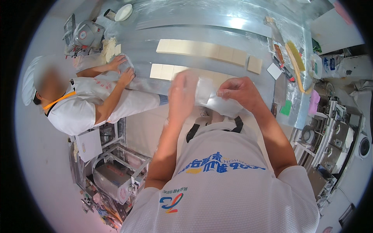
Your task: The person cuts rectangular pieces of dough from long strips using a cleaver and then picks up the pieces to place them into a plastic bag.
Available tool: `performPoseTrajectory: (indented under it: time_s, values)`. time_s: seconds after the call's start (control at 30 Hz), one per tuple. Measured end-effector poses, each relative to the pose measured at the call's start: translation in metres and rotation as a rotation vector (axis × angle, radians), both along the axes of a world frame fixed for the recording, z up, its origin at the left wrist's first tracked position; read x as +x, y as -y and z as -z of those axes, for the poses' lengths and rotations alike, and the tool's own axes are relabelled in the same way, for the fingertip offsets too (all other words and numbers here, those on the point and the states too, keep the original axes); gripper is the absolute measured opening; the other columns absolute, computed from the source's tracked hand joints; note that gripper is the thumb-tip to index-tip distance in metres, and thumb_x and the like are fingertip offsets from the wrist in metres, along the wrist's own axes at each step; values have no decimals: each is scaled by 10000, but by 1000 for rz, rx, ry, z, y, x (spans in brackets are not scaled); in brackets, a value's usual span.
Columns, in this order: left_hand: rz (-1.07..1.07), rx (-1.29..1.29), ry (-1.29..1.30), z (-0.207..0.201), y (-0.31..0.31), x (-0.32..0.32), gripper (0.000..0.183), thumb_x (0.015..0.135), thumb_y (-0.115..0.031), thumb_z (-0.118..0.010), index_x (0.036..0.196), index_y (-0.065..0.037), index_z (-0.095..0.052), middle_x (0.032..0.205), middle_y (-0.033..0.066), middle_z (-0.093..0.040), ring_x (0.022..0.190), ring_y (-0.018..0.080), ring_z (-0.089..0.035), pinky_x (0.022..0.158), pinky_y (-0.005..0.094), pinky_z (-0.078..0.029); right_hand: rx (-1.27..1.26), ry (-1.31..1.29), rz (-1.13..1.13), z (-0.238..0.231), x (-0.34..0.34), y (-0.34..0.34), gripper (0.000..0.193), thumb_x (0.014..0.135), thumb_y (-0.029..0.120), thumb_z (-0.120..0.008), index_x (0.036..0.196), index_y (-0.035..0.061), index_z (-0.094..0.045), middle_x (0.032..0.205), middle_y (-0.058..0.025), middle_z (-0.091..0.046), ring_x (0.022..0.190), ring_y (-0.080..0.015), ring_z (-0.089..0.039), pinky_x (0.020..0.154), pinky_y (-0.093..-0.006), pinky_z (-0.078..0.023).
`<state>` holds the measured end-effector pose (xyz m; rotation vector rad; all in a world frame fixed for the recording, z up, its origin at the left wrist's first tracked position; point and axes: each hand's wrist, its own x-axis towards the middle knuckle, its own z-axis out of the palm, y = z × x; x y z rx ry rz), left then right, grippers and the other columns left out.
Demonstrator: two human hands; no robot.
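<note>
My left hand [182, 95] and my right hand [241, 92] are raised in front of my chest and both grip a clear plastic bag [210, 99] between them. The left hand is blurred by motion. Just beyond the hands, on a steel worktable [217, 27], lie two rows of pale square dough sheets: the far row [202, 49] and the near row [167, 71], partly hidden by my hands. What is inside the bag cannot be made out.
A co-worker in white clothes and cap [77, 105] stands at the left, both hands on a bag [126, 70] at the table. A machine [83, 37] and white bowl [123, 12] sit at the far left. Brushes and tools [293, 58] lie at the right edge.
</note>
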<state>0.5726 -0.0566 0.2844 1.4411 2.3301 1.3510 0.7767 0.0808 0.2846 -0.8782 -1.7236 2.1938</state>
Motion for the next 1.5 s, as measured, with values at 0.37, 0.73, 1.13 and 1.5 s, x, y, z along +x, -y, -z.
performPoseTrajectory:
  time_s: [0.37,0.73,1.13,1.5]
  values:
    - [281,-274,1113,-24,17,41,281,1018,-177,-773,1150,66,-720,1008,105,-777,926,151,-736,841,286,-594,-13,69,319,-1,6,54,142,862,68,-876,925,10,-762,884,-39,-751,846,-103,-680,804,-263,-547]
    - [411,-335,1413,12,11,9,172,1078,-87,-622,1125,66,-684,1056,107,-737,928,205,-732,927,364,-619,-100,38,393,17,12,65,104,915,57,-824,903,27,-725,945,-69,-772,868,-114,-689,798,-258,-542]
    - [659,-31,770,108,6,-64,106,1119,-131,-523,1123,-73,-612,877,-23,-563,657,67,-508,543,246,-429,-872,-1047,251,77,69,82,315,1004,108,-710,1270,66,-546,1030,-82,-660,886,-175,-650,667,-316,-507]
    - [688,-502,676,83,-24,11,238,1029,-270,-707,1125,-71,-622,866,44,-646,741,165,-586,666,335,-499,276,425,350,73,88,72,444,925,124,-779,1355,85,-674,834,14,-646,810,-56,-582,738,-238,-470]
